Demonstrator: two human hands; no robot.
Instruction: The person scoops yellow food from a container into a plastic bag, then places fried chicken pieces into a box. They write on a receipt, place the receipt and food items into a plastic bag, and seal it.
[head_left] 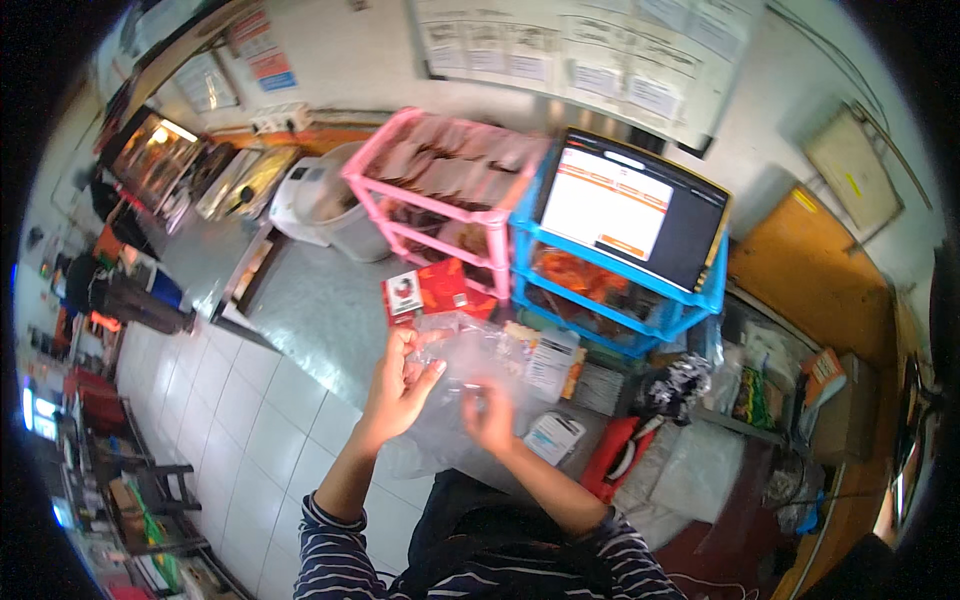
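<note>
A clear plastic bag (pixel 440 440) hangs in front of me over the near edge of the counter. My left hand (pixel 400 385) grips its upper left part, with thumb and fingers closed on the film. My right hand (pixel 488 415) is at the middle of the bag, its fingers curled and smeared by motion. Whether that hand is inside the bag or grips it, I cannot tell. Just beyond the bag lies a red card or packet (pixel 440 290) with a white panel. Beside the bag's right edge is a white printed sheet (pixel 552 362).
A pink rack (pixel 495 235) of packets and a blue rack (pixel 520 240) bearing a screen (pixel 635 205) stand at the back of the metal counter (pixel 310 300). A grey bin (pixel 355 230) is left of them. Two people (pixel 125 295) stand far left.
</note>
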